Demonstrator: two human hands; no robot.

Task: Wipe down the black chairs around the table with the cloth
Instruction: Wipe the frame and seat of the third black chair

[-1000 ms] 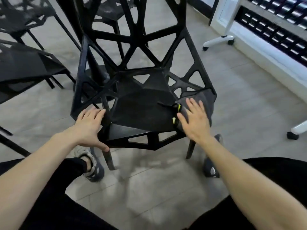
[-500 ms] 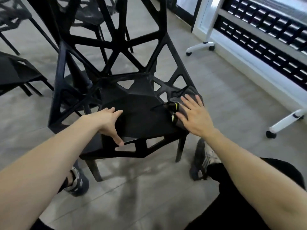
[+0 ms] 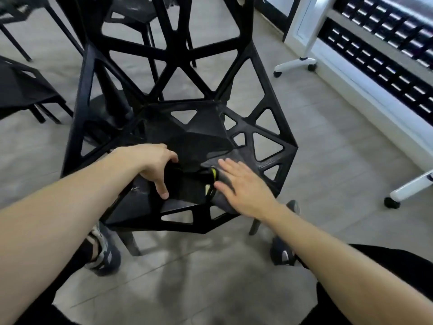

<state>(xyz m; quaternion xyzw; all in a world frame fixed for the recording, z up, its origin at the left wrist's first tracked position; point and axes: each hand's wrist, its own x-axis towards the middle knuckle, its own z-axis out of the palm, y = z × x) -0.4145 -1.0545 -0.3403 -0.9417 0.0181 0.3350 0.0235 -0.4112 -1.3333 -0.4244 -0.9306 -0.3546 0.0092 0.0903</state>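
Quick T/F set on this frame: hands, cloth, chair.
1. The right hand lies flat on the grey cloth. True.
2. The cloth is on the floor. False: it lies on the seat of the black chair, near the front right corner.
3. The left hand rests on the seat left of the cloth. True.
4. The left hand holds the cloth. False: only the right hand touches it.
5. The chair lies tipped on its side. False: it stands upright on the floor.
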